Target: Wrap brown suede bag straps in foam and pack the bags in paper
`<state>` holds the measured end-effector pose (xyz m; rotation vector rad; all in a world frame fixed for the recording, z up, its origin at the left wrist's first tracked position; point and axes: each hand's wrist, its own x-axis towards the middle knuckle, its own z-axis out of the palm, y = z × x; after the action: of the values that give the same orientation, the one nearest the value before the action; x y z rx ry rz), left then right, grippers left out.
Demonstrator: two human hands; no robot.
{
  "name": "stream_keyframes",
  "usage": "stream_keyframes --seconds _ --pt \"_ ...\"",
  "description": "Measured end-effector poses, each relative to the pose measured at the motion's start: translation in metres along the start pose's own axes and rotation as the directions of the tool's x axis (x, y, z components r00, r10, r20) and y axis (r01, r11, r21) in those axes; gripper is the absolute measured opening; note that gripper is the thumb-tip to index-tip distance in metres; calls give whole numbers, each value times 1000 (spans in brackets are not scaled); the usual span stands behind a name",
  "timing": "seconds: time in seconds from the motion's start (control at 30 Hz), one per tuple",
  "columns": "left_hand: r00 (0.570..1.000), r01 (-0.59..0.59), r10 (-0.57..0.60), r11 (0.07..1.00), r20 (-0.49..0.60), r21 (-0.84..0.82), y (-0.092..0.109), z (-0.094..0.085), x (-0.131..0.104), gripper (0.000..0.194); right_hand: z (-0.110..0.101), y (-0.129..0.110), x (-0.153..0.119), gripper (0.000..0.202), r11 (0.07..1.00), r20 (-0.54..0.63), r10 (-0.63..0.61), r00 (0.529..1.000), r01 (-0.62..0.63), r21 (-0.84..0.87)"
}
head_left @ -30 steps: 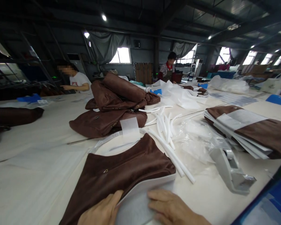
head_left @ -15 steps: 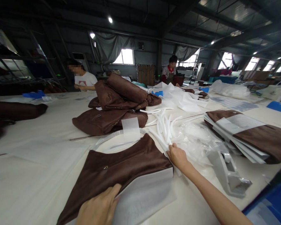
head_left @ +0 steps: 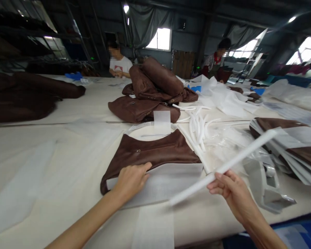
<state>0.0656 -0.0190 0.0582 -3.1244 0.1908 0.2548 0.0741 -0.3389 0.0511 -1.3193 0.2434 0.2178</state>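
My right hand (head_left: 226,185) is closed on a white foam rod (head_left: 238,154), holding it slantwise above the table. The rod's lower end hangs near the front of a brown leather handbag (head_left: 150,148). That bag lies flat, with a small zipper pull on its face and a wrapped strap curving behind it. At its near edge, my left hand (head_left: 134,178) is closed, thumb on the leather and fingers curled at a white foam sheet (head_left: 171,180) along the opening. Several more white foam rods (head_left: 197,128) lie loosely piled behind the bag.
Brown bags (head_left: 155,86) are heaped behind. A tape dispenser (head_left: 271,183) and clear plastic bags (head_left: 228,141) lie right, near stacked flat brown bags (head_left: 308,157). More brown bags (head_left: 23,97) lie far left. Two people (head_left: 120,65) work across the table.
My right hand has lifted a foam rod from beside the bag and moved right with it. My left hand stays at the bag's near edge. The view has turned left and down.
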Motion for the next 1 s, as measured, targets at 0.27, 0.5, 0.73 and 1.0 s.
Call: stream_keyframes --seconds 0.27,0.5,0.73,1.0 --pt "1000 -12 13 999 14 -43 1 -10 2 13 105 82 -49 44 853 292 380 878 -455 256" --pt "999 -36 37 997 22 -67 -2 -13 1 8 169 100 -26 52 831 296 364 883 -451 326" --pt "988 -153 154 987 23 -41 -5 -8 -9 11 172 102 -19 54 826 254 355 900 -429 365" --pt "961 -275 275 960 -15 -59 -13 10 -21 23 164 106 -16 54 897 250 379 891 -421 138"
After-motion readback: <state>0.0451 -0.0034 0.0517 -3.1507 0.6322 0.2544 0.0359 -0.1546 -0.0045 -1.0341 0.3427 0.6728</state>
